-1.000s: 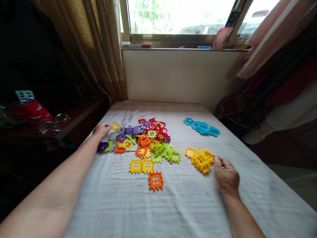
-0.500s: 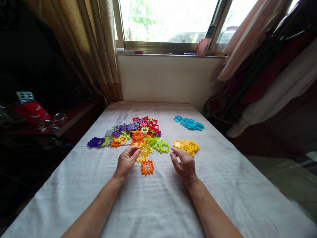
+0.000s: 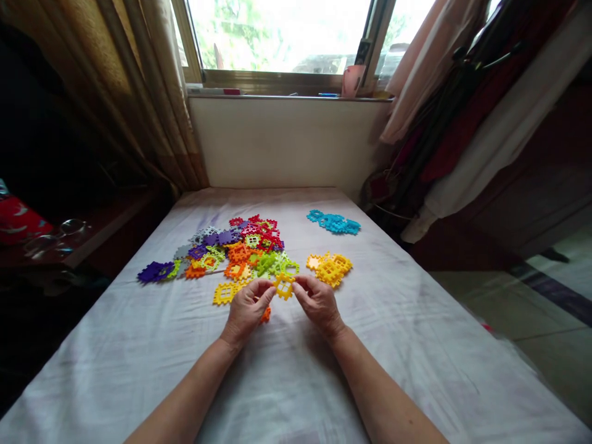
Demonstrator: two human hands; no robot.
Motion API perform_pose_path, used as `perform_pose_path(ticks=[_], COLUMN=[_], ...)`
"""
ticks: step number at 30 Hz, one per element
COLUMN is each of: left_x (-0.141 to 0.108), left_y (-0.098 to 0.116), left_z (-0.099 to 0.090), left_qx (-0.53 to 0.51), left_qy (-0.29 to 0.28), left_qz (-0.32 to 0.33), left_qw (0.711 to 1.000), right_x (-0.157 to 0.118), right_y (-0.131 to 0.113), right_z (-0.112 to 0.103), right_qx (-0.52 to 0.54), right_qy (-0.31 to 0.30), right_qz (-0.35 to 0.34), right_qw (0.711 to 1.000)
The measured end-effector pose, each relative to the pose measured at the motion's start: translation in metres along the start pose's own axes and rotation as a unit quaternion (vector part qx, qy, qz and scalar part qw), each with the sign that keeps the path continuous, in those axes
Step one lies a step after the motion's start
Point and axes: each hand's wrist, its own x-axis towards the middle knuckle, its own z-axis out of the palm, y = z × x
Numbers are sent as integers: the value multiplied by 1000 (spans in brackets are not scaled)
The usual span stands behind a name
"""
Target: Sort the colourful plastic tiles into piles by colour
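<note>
A yellow square building piece with notched edges and a window-like middle is held up between both hands. My left hand pinches its left edge, and my right hand pinches its right edge. Under my left hand an orange piece is mostly hidden. Another yellow piece lies just left of that hand. Behind the hands spreads a mixed heap of red, purple, grey, orange and green pieces. Beyond my right hand lies a pile of yellow pieces.
Farther back on the white sheet is a group of blue pieces. A pink cup stands on the windowsill. Clothes hang at the right, a curtain at the left. Glasses rest on a dark side surface.
The yellow piece has moved right, away from the heap, in my left hand. My right hand has come left and closed on its other edge. The view has turned slightly right.
</note>
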Motion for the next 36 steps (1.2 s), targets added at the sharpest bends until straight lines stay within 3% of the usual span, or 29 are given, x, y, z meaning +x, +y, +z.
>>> perform_pose_path(ticks=[3,5,8,12,16,24,31,36], left_x=[9,19,38,54,62,87,85,62], left_y=[-9,-22,-48,-75,-84,-78,-69,-58], left_z=[-21,-47,-94,-138,-147,-153,-180,-177], left_qx=[81,134,225,335,403,462,434,383], left_qy=[24,65,116,121,71,21,73,135], left_qz=[10,-1,-28,-57,-65,-74,-128,-126], left_qw=[996,989,967,933,910,884,889,905], right_x=[8,15,23,25,22,23,23,21], right_y=[12,26,49,67,71,79,88,82], right_z=[-21,-41,-67,-80,-79,-80,-80,-79], right_qx=[-41,-97,-165,-226,-235,-207,-203,-194], right_qy=[62,144,215,217,208,227,250,260], right_qz=[46,108,169,218,236,260,232,218], right_qw=[996,979,947,924,920,915,918,920])
